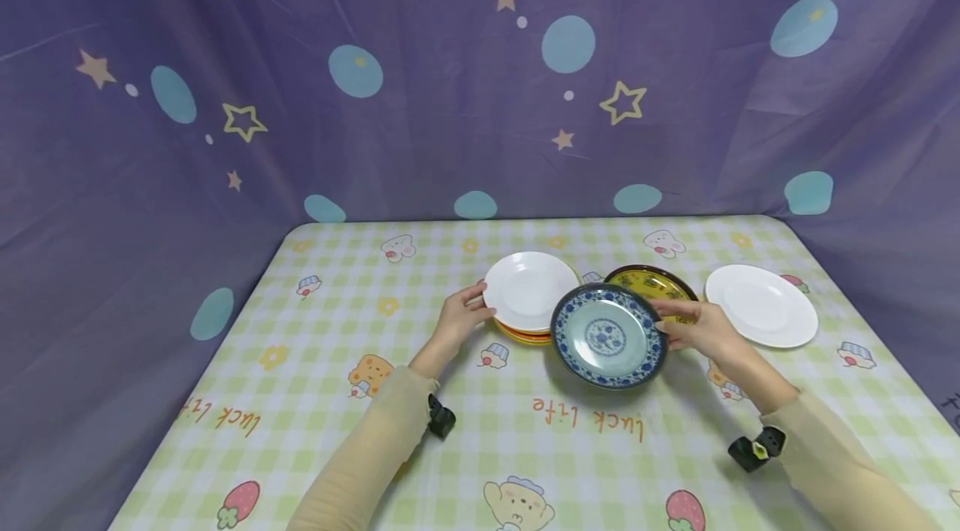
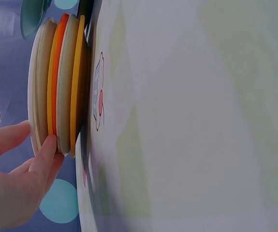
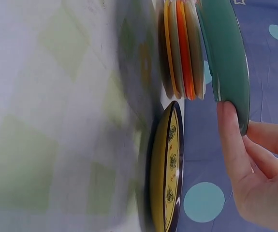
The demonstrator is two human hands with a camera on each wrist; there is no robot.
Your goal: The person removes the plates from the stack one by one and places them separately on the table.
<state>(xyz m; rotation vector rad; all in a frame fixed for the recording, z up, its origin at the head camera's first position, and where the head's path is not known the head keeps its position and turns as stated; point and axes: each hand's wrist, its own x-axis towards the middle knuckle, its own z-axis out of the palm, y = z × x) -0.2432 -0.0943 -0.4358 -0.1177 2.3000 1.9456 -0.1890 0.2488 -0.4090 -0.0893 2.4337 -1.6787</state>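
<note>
A stack of plates (image 1: 529, 298) with a white one on top and orange and yellow rims below stands mid-table. My left hand (image 1: 461, 316) touches the stack's left rim (image 2: 51, 92), thumb on top and fingers against the edge. My right hand (image 1: 693, 329) pinches the right rim of a blue-and-white patterned plate (image 1: 608, 334), lifted and tilted, its teal underside (image 3: 226, 53) next to the stack. A yellow plate with a dark rim (image 1: 654, 283) lies flat just behind it (image 3: 168, 174).
A lone white plate (image 1: 761, 304) lies at the right of the checked tablecloth (image 1: 375, 398). A purple star-printed curtain (image 1: 450, 72) closes in the table on the back and both sides. Bare cloth stretches along the front.
</note>
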